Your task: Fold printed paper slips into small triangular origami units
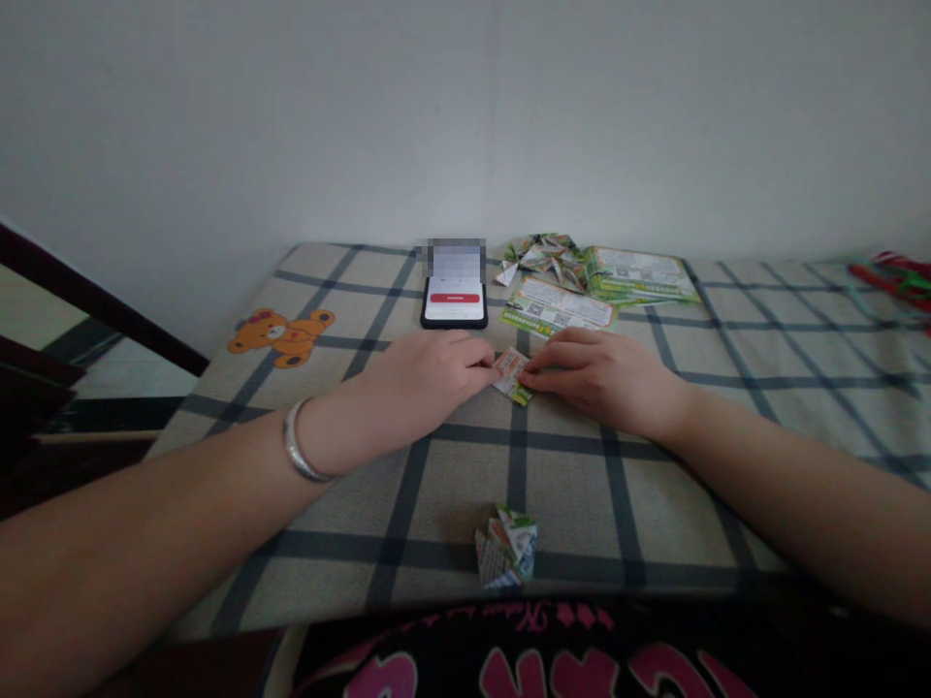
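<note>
Both my hands rest on a checked cloth (582,485) and meet on a small folded paper piece (510,376) printed in orange and green. My left hand (426,373), with a silver bangle at the wrist, pinches the paper's left edge with closed fingers. From the other side, my right hand (603,373) presses its fingertips on the paper's right edge, fingers together. A finished folded paper shape (507,548) stands near the front edge, apart from both hands.
A phone (454,291) with a lit screen lies just beyond my left hand. Printed flyers (560,308) and a pile of folded paper shapes (542,254) lie at the back by the wall. Red and green items (898,276) sit far right. A bear print (280,334) marks the cloth's left.
</note>
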Tool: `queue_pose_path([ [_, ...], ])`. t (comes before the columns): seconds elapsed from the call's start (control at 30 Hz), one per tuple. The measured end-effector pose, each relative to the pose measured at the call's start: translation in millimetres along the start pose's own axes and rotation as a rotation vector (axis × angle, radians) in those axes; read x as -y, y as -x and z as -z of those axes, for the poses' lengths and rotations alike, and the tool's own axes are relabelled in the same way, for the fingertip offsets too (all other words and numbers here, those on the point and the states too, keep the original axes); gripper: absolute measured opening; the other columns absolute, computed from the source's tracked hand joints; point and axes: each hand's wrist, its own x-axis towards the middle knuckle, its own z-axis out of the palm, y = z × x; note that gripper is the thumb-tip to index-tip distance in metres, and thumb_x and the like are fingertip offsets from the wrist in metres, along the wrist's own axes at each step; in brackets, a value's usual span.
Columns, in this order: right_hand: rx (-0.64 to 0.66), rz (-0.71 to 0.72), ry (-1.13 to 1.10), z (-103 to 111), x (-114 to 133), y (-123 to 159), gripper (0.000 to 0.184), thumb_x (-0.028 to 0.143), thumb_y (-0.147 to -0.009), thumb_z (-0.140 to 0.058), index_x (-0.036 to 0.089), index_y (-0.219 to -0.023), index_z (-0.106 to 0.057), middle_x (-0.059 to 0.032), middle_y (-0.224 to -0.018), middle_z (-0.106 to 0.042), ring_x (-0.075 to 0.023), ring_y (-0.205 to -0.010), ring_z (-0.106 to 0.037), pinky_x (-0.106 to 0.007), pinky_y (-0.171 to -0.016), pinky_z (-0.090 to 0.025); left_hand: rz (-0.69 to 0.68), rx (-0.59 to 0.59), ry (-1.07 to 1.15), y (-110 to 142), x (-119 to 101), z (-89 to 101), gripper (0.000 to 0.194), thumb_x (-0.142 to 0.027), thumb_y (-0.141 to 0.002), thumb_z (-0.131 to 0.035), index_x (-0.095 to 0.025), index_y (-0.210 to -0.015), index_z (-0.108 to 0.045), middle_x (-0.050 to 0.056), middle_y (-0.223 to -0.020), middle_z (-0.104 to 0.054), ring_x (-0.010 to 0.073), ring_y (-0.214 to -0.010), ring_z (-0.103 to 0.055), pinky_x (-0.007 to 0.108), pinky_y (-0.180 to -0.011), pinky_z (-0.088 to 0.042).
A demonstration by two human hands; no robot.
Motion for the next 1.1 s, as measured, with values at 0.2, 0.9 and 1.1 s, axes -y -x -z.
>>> queue_pose_path([
  [0.2,-0.056,-0.003,-0.054,-0.1,0.4,1.2,0.03,0.016,-0.096,-0.045,0.018,-0.113,-0.069,-0.0045,-0.109,-0.072,-0.0205,-0.098,-0.061,-0.034,-0.085,-0.053,0.029,0.006,0.039,-0.4,0.9,1.4,0.021,-0.016,-0.093,-0.049,-0.014,-0.099,-0.069,0.009,-0.097,-0.07,0.02,-0.095,-0.064,0.033,-0.082,-0.054],
  [0.9,-0.054,-0.076,-0.173,-13.1,0.1,-1.1,0.036,0.006,-0.083,-0.049,0.015,-0.115,-0.064,-0.0095,-0.133,-0.06,-0.0254,-0.124,-0.051,-0.047,-0.104,-0.045,-0.021,-0.049,0.177,-3.0,6.3,-2.3,0.023,-0.016,-0.093,-0.05,-0.012,-0.104,-0.07,0.008,-0.107,-0.071,0.0196,-0.1,-0.064,0.034,-0.089,-0.052],
  [1.1,-0.063,-0.114,-0.168,-13.7,1.9,-0.3,0.041,0.004,-0.079,-0.049,0.014,-0.117,-0.062,-0.0104,-0.13,-0.063,-0.026,-0.121,-0.054,-0.048,-0.102,-0.046,-0.061,-0.04,0.133,-2.0,5.3,3.3,0.022,-0.018,-0.093,-0.049,-0.016,-0.099,-0.07,0.004,-0.106,-0.071,0.0177,-0.1,-0.064,0.031,-0.093,-0.049],
])
